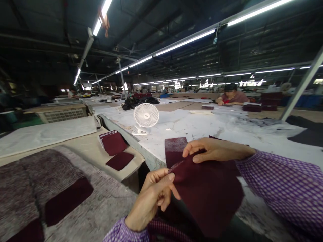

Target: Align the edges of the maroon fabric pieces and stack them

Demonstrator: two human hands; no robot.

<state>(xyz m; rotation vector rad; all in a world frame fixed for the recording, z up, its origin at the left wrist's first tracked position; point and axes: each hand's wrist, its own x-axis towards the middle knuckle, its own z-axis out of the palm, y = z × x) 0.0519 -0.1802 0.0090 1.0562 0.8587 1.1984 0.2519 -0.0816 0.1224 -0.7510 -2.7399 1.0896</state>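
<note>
A dark maroon fabric piece (209, 191) hangs from both hands over the near table edge. My left hand (157, 190) pinches its left corner between thumb and fingers. Higher and to the right, my right hand (207, 150) grips the top edge, thumb in front and fingers behind. Between the hands the edge is folded over, and a speckled strip shows there. Behind the held piece, another maroon piece with a greyish speckled upper part (174, 144) lies on the white-covered table (181, 122).
A small white fan (146, 115) stands on the table. Stacked maroon pieces (112, 143) lie on a lower surface at left, with a single maroon piece (69, 201) nearer. Across the table a person (236, 96) leans over the surface. A metal post (302, 85) rises at right.
</note>
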